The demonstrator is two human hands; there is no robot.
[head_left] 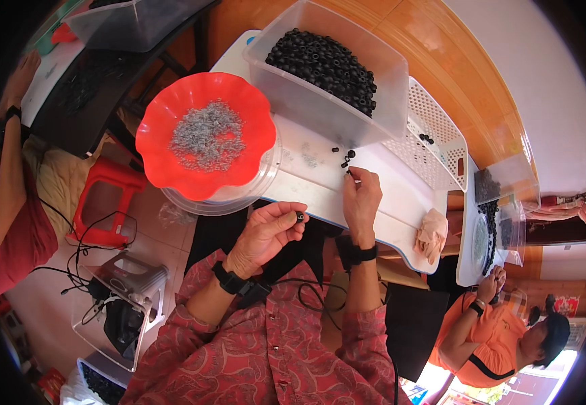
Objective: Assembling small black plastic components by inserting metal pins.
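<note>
Thumb and forefinger of my left hand [263, 235] pinch a small black cylindrical part [300, 217] in front of my chest, at the table's near edge. My right hand [362, 202] reaches over the white table [320, 192], its fingertips closed at a tiny black piece that they partly hide. Just beyond those fingertips lie a few loose black parts [350, 154]. Behind them stands a clear plastic bin [320, 111] with a heap of black ring-shaped parts [323, 64]. A red wavy-rimmed bowl [154, 148] to the left holds many small silvery metal pieces [208, 135].
A white perforated basket [435, 128] with a few black parts lies to the right. A crumpled pinkish cloth [431, 234] sits at the table's right edge. A co-worker in orange [478, 341] works at far right, another person's arm [9, 196] is at left, near a red stool [107, 196].
</note>
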